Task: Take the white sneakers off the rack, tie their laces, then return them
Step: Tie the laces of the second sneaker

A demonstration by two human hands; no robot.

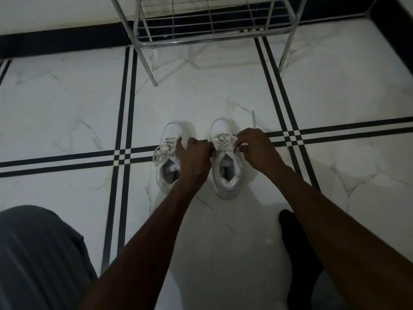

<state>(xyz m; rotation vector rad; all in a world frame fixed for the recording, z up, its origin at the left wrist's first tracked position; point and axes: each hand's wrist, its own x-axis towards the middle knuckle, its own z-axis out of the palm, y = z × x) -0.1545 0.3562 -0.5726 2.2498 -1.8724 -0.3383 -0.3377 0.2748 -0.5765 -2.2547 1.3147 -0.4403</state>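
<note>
On the marble floor (pixel 67 104) short of the metal rack (pixel 210 21), two white sneakers (pixel 225 175) stand side by side; left hand (pixel 196 155) and right hand (pixel 257 148) fingers pinch the right shoe's laces (pixel 223 143).

Dim, soft focus; wide-angle bowed edges

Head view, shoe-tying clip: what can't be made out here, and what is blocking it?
- Right sneaker knot: head view; left hand and right hand cover the laces, so knot progress is unreadable.
- Left sneaker inner side: hidden behind the left hand; its laces look bunched, but whether they are tied is too small to tell.
- Metal shoe rack: top edge cuts off everything above the lowest shelf.
</note>
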